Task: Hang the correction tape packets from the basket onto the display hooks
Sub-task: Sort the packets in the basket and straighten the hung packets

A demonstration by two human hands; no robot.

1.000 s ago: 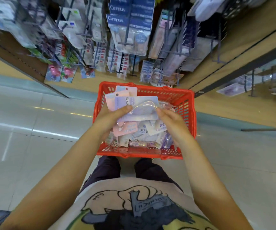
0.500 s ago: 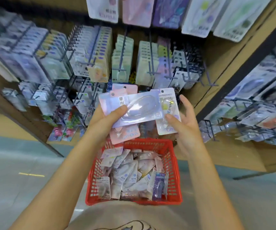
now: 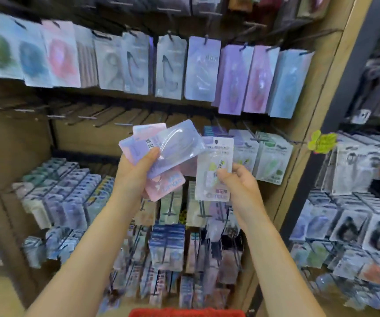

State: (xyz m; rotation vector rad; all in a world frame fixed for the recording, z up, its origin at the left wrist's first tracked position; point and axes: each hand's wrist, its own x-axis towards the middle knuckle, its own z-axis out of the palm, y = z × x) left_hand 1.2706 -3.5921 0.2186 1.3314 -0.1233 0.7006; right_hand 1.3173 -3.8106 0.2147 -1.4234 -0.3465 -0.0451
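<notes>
White-green packet (image 3: pixel 214 170) pinched in right hand (image 3: pixel 239 181); left hand (image 3: pixel 134 172) grips packet stack (image 3: pixel 161 152). Match w/ green row (image 3: pixel 271 161), line up hang hole w/ hook tip, slide straight.

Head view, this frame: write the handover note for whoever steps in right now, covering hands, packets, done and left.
Left hand: grips a fanned stack of packets, a lilac blister pack on top, pink ones under it.
Right hand: pinches a single white packet with green print, held upright in front of the display, its hang hole at the top, not on a hook.
Basket: only its red rim shows at the bottom edge; contents out of view.
Done: packets lifted up to the shelf.
Left: hang the white packet, probably near the similar green-print ones to its right, then the left-hand stack. An empty hook row sits upper left.
</notes>
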